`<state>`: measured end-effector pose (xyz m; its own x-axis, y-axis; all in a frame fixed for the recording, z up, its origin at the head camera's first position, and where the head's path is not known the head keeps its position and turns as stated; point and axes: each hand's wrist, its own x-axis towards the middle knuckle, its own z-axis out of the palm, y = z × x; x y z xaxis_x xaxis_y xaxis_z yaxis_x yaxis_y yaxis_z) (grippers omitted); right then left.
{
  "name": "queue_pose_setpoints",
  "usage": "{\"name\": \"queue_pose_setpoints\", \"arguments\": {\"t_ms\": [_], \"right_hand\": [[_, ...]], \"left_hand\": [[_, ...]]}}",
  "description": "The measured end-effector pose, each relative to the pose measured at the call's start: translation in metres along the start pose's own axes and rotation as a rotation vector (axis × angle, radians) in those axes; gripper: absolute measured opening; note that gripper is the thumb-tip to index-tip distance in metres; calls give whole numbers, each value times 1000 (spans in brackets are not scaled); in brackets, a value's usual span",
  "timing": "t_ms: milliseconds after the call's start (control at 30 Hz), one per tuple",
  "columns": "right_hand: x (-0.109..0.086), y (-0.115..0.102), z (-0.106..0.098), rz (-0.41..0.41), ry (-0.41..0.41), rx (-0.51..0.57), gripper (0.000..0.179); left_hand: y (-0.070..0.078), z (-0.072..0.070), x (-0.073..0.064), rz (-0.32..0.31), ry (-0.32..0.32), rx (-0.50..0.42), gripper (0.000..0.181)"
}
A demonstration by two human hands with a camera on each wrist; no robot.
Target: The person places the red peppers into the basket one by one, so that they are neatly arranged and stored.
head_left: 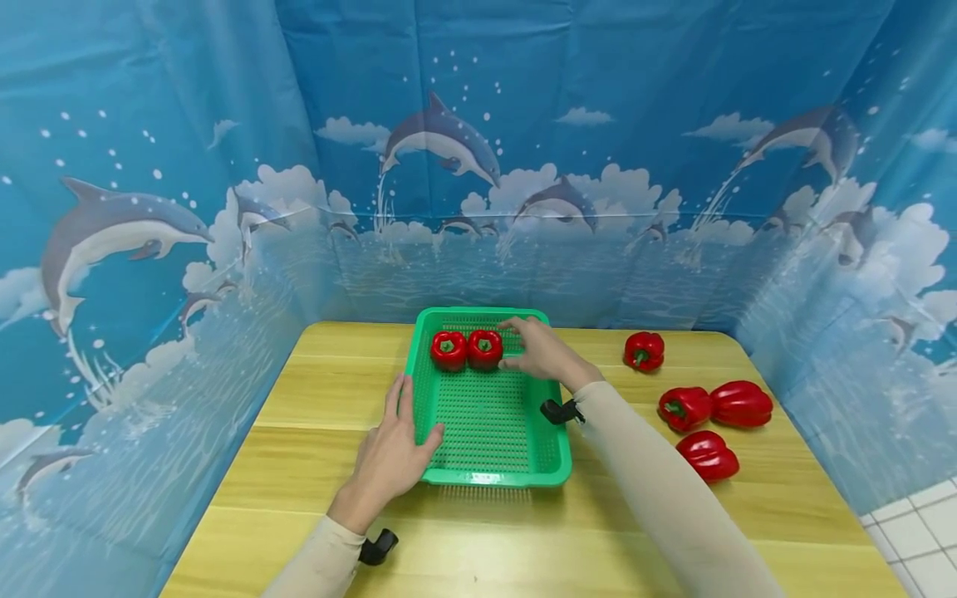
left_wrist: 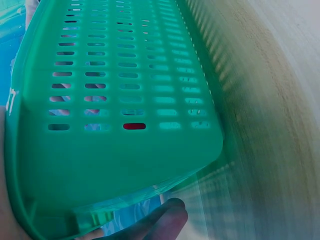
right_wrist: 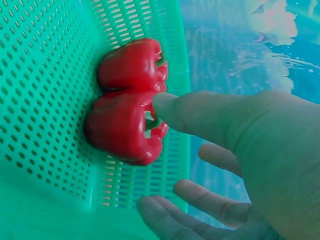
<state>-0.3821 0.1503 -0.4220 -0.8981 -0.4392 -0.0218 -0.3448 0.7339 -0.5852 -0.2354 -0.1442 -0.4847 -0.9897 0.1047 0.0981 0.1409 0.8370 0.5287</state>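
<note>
A green plastic basket [head_left: 482, 479] with slotted walls rests on the table. In its back left part, two red bell peppers [head_left: 449, 350] [head_left: 485, 349] stand upright side by side, green stems up. My right hand [head_left: 544, 353] is over the basket's back right part, its fingers spread and holding nothing. The right wrist view shows the thumb [right_wrist: 167, 106] close to the nearer pepper [right_wrist: 120, 127]; whether it touches cannot be told. My left hand [head_left: 395, 453] lies along the basket's left side, fingers extended outside it and the thumb at the rim near the front left corner.
Several more red bell peppers lie on the wooden table [head_left: 314, 432] right of the basket: one at the back [head_left: 644, 351], two touching [head_left: 684, 408] [head_left: 741, 404], and one nearer [head_left: 707, 456]. A blue dolphin-print curtain [head_left: 478, 249] surrounds the table's back and sides.
</note>
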Motion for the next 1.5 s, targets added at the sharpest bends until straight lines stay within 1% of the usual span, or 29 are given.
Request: {"name": "queue_pose_setpoints", "arguments": {"t_ms": [133, 333, 500, 667, 867, 1033, 1233, 1400, 1500], "right_hand": [[-12, 0, -2, -28, 4, -8, 74], [-33, 0, 0, -32, 46, -10, 71], [-49, 4, 3, -39, 77, 24, 67], [-63, 8, 5, -73, 111, 42, 62], [-79, 11, 6, -113, 157, 21, 58], [-92, 13, 6, -128, 190, -10, 57], [-109, 20, 7, -144, 214, -13, 54], [-121, 29, 8, -149, 245, -16, 51], [-130, 34, 6, -136, 262, -29, 52]], "left_hand": [[-1, 0, 0, -1, 6, -2, 105], [-1, 0, 0, 2, 5, -4, 104], [-1, 1, 0, 2, 1, -12, 104], [0, 1, 0, 5, 5, -11, 104], [0, 1, -1, 8, 2, -21, 104], [1, -1, -1, 9, 0, -15, 103], [2, -2, -2, 6, 2, -8, 102], [3, -1, -3, 16, 16, -7, 101], [3, -1, -2, 9, 8, -5, 101]]}}
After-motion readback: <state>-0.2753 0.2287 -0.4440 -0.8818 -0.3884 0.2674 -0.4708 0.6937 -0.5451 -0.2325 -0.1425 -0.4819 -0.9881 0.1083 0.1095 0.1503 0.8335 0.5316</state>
